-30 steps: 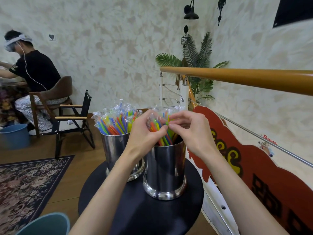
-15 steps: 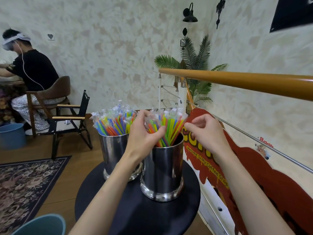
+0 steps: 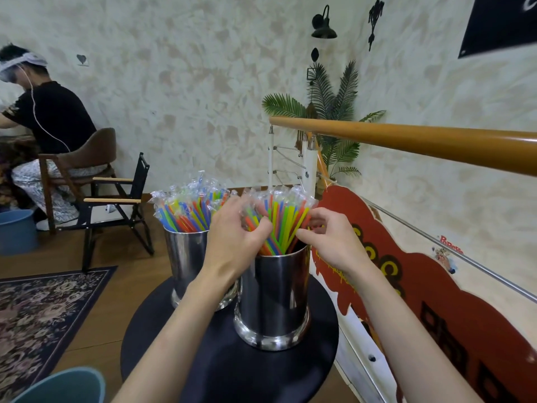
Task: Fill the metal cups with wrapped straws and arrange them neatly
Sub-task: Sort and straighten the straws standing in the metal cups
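Steel near cup [image 3: 273,298] stands at the right of the round dark bench [image 3: 232,370], packed with wrapped straws [image 3: 280,225] fanning upward. Left hand [image 3: 235,242] curls over the left side of that bundle, fingers and thumb wrapped round several straws just above the rim; that grip is closed on them. Right hand [image 3: 328,242] sits at the right edge of the same bundle, thumb and forefinger pinching a few straws close to the rim. Far cup [image 3: 186,257] is just behind and left, touching or nearly touching the near one, cannot tell which; its own straw bundle [image 3: 191,207] is full and untouched. Near cup sits close to the bench's right edge, with the red sign board [image 3: 436,301] and wooden handrail [image 3: 436,141] tight on that side. Open bench surface lies near, toward the camera. Left: wood floor, rug [image 3: 43,309], black folding chair [image 3: 116,205], and a seated person [image 3: 43,120] far left.
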### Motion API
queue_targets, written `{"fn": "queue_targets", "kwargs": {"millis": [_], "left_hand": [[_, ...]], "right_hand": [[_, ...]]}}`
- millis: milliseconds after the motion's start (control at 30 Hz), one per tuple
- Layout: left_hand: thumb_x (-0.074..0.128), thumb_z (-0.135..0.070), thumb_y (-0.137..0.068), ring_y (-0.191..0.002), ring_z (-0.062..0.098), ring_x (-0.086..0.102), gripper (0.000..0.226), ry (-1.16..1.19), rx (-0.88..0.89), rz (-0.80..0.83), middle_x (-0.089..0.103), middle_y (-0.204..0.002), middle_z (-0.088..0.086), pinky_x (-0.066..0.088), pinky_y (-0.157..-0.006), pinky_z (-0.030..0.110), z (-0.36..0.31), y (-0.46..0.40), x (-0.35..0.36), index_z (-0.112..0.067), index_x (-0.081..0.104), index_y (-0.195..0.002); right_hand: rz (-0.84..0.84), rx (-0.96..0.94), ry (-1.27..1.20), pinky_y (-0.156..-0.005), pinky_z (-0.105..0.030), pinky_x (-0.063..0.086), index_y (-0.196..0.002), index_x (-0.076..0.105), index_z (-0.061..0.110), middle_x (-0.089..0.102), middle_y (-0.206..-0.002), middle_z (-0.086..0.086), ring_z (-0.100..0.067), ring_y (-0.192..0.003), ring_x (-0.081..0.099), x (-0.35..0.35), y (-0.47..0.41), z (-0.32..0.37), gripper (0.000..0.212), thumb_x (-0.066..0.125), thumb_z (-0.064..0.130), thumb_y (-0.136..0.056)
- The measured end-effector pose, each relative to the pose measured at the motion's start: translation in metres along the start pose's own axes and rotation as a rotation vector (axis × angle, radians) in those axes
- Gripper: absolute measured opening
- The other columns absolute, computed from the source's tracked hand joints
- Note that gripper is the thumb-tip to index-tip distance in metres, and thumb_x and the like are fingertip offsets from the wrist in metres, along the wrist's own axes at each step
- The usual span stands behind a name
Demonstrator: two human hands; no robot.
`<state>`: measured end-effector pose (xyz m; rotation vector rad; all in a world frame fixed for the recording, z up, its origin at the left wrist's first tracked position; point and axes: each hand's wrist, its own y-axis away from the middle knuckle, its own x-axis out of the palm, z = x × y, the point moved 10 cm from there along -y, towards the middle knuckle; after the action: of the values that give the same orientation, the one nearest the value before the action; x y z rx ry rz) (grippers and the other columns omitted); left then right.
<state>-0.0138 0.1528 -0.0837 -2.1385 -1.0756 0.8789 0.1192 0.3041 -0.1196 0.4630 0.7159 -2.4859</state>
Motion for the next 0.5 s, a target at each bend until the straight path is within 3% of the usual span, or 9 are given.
{"fn": "queue_targets", "kwargs": {"millis": [133, 300, 400, 500], "left_hand": [[0.071, -0.028, -0.081, -0.078, 0.02, 0.056, 0.01, -0.231, -0.121, -0.026, 0.048, -0.089, -0.008, 0.048, -0.077, 0.04, 0.007, 0.003, 0.0, -0.026, 0.062, -0.08], [0.073, -0.031, -0.08, -0.084, 0.021, 0.057, 0.013, -0.217, -0.172, -0.053, 0.055, -0.088, -0.005, 0.046, -0.074, 0.039, 0.009, 0.006, 0.001, -0.024, 0.064, -0.086], [0.073, -0.028, -0.077, -0.072, 0.025, 0.061, 0.012, -0.111, -0.214, -0.049, 0.063, -0.074, 0.001, 0.051, -0.069, 0.042, 0.016, 0.006, 0.002, -0.022, 0.063, -0.08], [0.074, -0.017, -0.076, -0.053, 0.017, 0.05, 0.014, -0.026, -0.259, -0.029, 0.057, -0.055, -0.005, 0.046, -0.059, 0.035, 0.025, 0.004, 0.003, -0.022, 0.061, -0.075]], "right_hand": [[-0.006, -0.008, 0.014, -0.06, -0.005, 0.044, -0.11, 0.07, 0.024, 0.065, -0.092, 0.021, 0.009, -0.078, 0.062, -0.001, 0.001, 0.001, 0.023, 0.074, 0.018, -0.088], [-0.027, -0.018, 0.039, -0.059, -0.005, 0.044, -0.103, 0.07, 0.027, 0.065, -0.088, 0.021, 0.012, -0.077, 0.062, -0.006, 0.003, 0.002, 0.014, 0.073, 0.021, -0.09], [-0.042, -0.014, 0.051, -0.062, -0.008, 0.043, -0.099, 0.068, 0.025, 0.065, -0.086, 0.017, 0.006, -0.077, 0.062, -0.011, 0.004, 0.003, 0.01, 0.072, 0.02, -0.091], [-0.056, -0.008, 0.05, -0.066, -0.012, 0.044, -0.099, 0.069, 0.022, 0.066, -0.087, 0.012, -0.004, -0.082, 0.064, -0.016, 0.005, 0.004, 0.007, 0.071, 0.019, -0.092]]}}
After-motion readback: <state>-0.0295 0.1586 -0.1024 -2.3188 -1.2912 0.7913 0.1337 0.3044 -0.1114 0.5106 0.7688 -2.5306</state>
